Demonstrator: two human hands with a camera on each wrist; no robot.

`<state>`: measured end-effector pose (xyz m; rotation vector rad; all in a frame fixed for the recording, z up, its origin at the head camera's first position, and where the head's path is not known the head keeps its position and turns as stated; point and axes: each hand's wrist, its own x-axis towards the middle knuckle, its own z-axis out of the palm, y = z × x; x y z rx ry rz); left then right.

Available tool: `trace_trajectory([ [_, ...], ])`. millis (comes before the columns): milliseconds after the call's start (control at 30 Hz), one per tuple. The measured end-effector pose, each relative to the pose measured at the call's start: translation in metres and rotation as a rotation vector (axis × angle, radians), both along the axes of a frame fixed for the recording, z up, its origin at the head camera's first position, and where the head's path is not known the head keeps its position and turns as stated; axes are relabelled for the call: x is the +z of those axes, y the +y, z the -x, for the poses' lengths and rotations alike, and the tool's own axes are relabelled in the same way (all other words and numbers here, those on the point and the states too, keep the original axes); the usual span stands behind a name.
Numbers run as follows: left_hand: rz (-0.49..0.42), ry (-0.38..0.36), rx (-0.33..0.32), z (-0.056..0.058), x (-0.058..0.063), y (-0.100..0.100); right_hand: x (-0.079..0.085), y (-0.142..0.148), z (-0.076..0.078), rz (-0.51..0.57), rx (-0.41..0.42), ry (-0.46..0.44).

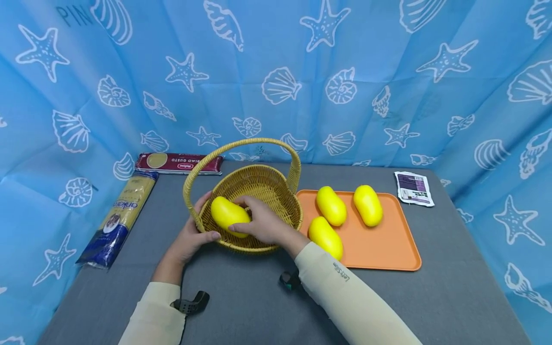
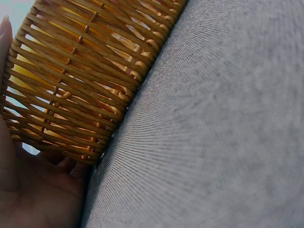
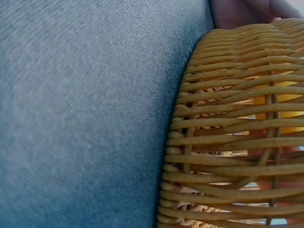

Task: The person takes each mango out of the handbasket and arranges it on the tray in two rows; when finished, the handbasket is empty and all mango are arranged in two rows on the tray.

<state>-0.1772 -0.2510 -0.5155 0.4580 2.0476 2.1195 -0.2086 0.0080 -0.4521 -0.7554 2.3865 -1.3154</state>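
Note:
A wicker basket (image 1: 263, 184) with a tall arched handle stands on the grey table. My left hand (image 1: 188, 242) holds its left side, thumb at the rim and fingers around the outside. In the left wrist view that hand (image 2: 42, 192) lies against the woven wall (image 2: 80, 71). Inside the basket, at its left, my right hand (image 1: 264, 223) grips a yellow mango (image 1: 228, 214) from above. The right wrist view has mostly the outer weave (image 3: 223, 142), with yellow showing through the gaps. Three more mangoes (image 1: 331, 206) lie on an orange tray (image 1: 375, 247) to the right.
At the left lies a blue and gold pasta packet (image 1: 118, 218). A dark red packet (image 1: 172, 163) sits behind the basket's left side. Beyond the tray is a small white and purple sachet (image 1: 414, 188). A blue shell-patterned curtain (image 1: 267, 52) hangs around the table.

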Motion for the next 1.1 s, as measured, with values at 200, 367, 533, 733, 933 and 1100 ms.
trace_trajectory([
  [200,0.008,-0.023,0.012,-0.001,0.001,0.0,0.004,0.001,-0.005,0.051,-0.073,0.03],
  [367,0.002,-0.033,0.011,-0.001,0.0,0.001,0.008,0.007,-0.011,0.097,-0.064,0.049],
  [533,-0.007,-0.043,0.015,-0.001,0.001,0.001,0.01,0.017,-0.019,0.152,-0.054,0.058],
  [733,-0.044,-0.036,0.006,-0.001,0.001,0.001,0.015,0.031,-0.031,0.186,-0.07,0.064],
  [933,-0.081,-0.029,-0.014,0.0,-0.002,-0.001,0.017,0.046,-0.042,0.222,-0.094,0.062],
  [1100,-0.07,-0.028,-0.005,0.0,-0.002,0.0,0.018,0.06,-0.049,0.276,-0.117,0.025],
])
